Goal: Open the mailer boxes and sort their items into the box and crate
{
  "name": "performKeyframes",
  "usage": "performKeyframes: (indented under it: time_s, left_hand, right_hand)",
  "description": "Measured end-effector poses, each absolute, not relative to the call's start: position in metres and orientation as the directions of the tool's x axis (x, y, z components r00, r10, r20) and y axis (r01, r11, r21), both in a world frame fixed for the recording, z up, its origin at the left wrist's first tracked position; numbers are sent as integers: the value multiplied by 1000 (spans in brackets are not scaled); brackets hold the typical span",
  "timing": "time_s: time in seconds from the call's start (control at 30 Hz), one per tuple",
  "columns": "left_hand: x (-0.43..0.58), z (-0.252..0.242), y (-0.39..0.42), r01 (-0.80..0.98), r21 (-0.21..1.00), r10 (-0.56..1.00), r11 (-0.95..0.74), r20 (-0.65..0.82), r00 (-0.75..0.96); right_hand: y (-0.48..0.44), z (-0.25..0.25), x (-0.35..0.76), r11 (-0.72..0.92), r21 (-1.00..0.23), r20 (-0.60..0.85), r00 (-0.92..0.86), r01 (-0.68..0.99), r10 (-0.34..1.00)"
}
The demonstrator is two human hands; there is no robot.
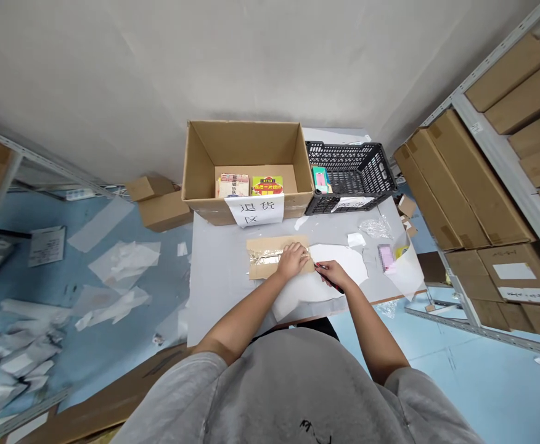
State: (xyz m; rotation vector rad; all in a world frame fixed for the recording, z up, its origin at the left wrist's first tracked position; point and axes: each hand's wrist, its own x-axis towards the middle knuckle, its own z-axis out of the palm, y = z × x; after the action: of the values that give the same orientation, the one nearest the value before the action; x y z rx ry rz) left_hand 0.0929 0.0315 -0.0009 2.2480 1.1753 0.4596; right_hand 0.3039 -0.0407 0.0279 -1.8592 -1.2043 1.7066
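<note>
A flat brown cardboard package [261, 248] with shiny clear tape across it lies on the table, partly over white paper [339, 256]. My left hand [293, 259] rests on its right part, fingers curled over that end and gripping it. A utility knife [330, 280] with a black and red handle is in the closed fingers of my right hand [337, 274]. Its tip points at the package's right edge, close to my left fingertips. Whether the blade touches the cardboard is too small to tell.
An open cardboard box [246, 142] with small packs and a black plastic crate [353, 203] stand at the table's back. Crumpled clear plastic [376, 228] and a pink item [385, 259] lie to the right. Shelves with cartons [482, 179] flank the right side. Paper scraps [122, 265] litter the floor.
</note>
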Motion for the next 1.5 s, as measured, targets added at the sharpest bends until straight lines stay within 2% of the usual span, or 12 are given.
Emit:
performKeyframes:
  time_s: [0.1,0.23,0.3,0.4,0.5,0.63,0.8,0.97,1.1,1.27,1.37,1.5]
  left_hand:
    - [88,5,30,665,596,848,-451,54,527]
    - [44,13,25,747,528,890,-404,37,455]
    - [12,14,20,789,498,914,-360,19,406]
    - [-29,13,11,826,453,929,-336,14,371]
    - [-43,9,6,842,402,921,-359,9,389]
    - [-37,2,12,861,363,925,-357,11,379]
    - [-37,-13,11,800,406,896,-442,164,412]
    - [-41,-28,-5,747,459,876,-481,272,397]
    - [-42,-28,-4,758,473,893,-449,247,375]
    - [-43,-20,-6,762,577,956,-293,147,255]
    - [-38,-17,-16,729,674,992,-123,84,89]
    - [-29,-17,-23,672,729,979,133,7,-202]
  right_hand:
    - [-53,35,313,-590,-716,-630,19,373,776]
    - [-47,45,308,-530,-673,-467,260,515,845]
    - [-33,48,290,-446,-643,-368,260,622,893]
    - [-6,48,251,-288,-613,-310,111,736,944]
    - [21,46,213,-220,-543,-337,29,810,941]
    - [48,45,187,-254,-396,-400,83,883,913]
    - [67,52,180,-328,-229,-477,188,916,859]
    - [78,63,179,-362,-152,-540,230,920,810]
    - [77,73,175,-320,-150,-536,195,935,821]
    - [70,82,164,-165,-236,-408,56,958,911]
    - [61,78,169,-88,-301,-331,-17,949,943]
    - [47,58,200,-242,-408,-205,170,881,964]
